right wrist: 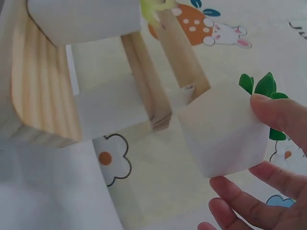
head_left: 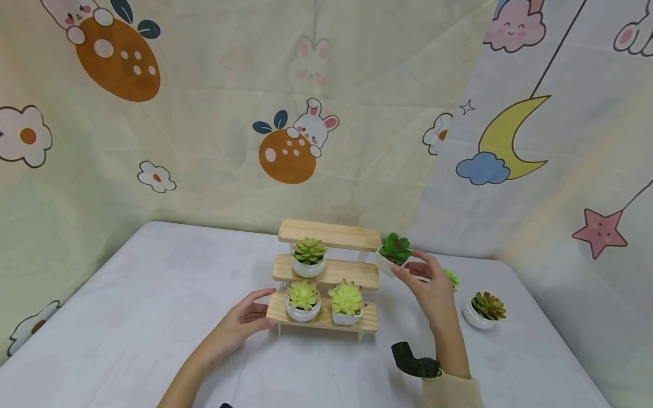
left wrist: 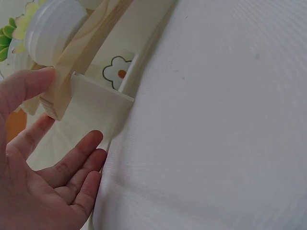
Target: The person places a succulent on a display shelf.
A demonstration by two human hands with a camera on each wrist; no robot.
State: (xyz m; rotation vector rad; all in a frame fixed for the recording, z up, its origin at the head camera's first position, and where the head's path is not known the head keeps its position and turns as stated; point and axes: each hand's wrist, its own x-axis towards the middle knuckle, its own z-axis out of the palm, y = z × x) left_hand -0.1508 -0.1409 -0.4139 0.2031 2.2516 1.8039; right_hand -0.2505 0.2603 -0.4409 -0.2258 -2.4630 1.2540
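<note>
Head view: a bright green succulent (head_left: 452, 279) is largely hidden behind the right hand (head_left: 428, 288); a tiny black object (head_left: 226, 405), cropped by the lower edge, is unidentifiable. Left wrist view: the upper edge cuts a white, ribbed, round pot (left wrist: 55, 31); the left hand (left wrist: 36, 191) is truncated. Right wrist view: a pale wooden tiered stand (right wrist: 45, 96) runs out of frame; a white angular pot (right wrist: 223, 132) and the thumb partly conceal a dark green succulent (right wrist: 266, 85).
</note>
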